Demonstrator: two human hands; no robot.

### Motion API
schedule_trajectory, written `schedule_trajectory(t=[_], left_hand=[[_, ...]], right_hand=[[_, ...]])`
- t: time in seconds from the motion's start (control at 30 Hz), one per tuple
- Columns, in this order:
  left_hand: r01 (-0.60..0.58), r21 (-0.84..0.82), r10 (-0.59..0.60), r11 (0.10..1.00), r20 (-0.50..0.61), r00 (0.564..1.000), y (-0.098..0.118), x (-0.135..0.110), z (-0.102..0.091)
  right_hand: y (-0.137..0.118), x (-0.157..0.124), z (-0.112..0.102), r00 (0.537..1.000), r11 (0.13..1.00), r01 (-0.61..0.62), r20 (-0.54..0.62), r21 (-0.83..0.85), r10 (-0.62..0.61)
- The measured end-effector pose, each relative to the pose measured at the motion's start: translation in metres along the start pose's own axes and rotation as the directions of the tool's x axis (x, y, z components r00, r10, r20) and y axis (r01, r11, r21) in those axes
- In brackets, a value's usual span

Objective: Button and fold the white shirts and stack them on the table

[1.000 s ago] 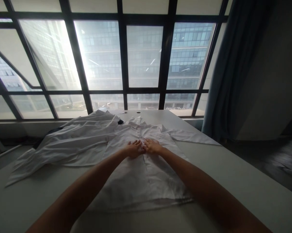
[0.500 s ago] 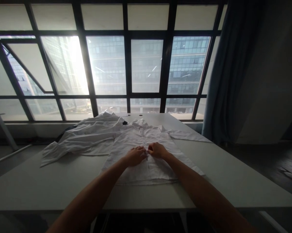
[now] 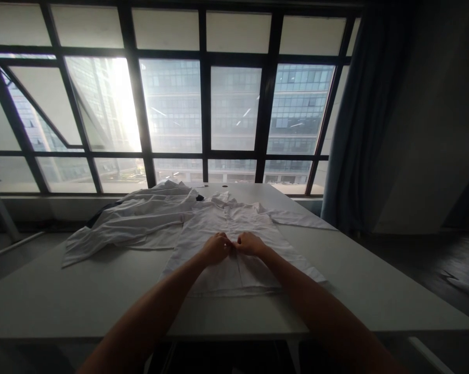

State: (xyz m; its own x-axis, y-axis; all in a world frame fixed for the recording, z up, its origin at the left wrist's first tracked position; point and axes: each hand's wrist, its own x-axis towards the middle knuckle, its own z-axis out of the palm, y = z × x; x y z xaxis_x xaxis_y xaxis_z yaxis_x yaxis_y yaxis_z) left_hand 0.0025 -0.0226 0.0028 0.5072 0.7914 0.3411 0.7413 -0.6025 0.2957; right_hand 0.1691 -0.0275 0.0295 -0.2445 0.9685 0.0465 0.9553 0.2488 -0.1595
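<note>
A white button-up shirt (image 3: 222, 221) lies flat, front up, in the middle of the grey table (image 3: 375, 291), collar toward the window. My left hand (image 3: 216, 248) and my right hand (image 3: 250, 244) meet over the shirt's front placket about halfway down. Both hands have their fingers curled and pinched on the placket fabric, fingertips nearly touching. The shirt's right sleeve (image 3: 300, 218) is spread out toward the right.
A second white garment (image 3: 129, 223) lies crumpled at the left back of the table, over something dark. A large window with dark frames (image 3: 203, 114) fills the background. A dark curtain (image 3: 359, 119) hangs at the right. The table's front edge runs below my forearms.
The view pulled back and up, showing the table's front edge. My hands went from lying flat on the shirt to pinching together at the placket, slightly lower on it.
</note>
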Motion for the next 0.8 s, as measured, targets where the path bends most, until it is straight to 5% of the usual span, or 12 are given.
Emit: schedule_trajectory(t=[0.13,0.27,0.37,0.53,0.8], left_hand=[[0.072,-0.05,-0.072,0.996,-0.006,0.997,-0.002,0.003,0.002],[0.105,-0.036,-0.106,0.994,-0.01,0.994,0.005,0.003,-0.002],[0.102,-0.005,-0.102,0.995,-0.013,0.995,0.011,0.004,-0.003],[0.102,0.008,-0.102,0.995,0.013,0.995,0.016,0.011,0.002],[0.219,-0.206,-0.227,0.954,-0.017,0.974,0.006,0.019,0.014]], right_hand=[[-0.007,0.0,-0.003,0.999,0.999,-0.027,0.044,-0.017,0.028],[-0.007,0.002,-0.004,0.999,0.999,-0.039,-0.033,-0.013,0.039],[0.0,0.004,-0.009,0.998,0.985,-0.064,0.018,0.161,0.062],[0.013,0.004,-0.016,0.977,0.825,-0.191,0.187,0.532,0.106],[0.016,0.002,-0.013,0.975,0.674,-0.187,0.218,0.714,0.039]])
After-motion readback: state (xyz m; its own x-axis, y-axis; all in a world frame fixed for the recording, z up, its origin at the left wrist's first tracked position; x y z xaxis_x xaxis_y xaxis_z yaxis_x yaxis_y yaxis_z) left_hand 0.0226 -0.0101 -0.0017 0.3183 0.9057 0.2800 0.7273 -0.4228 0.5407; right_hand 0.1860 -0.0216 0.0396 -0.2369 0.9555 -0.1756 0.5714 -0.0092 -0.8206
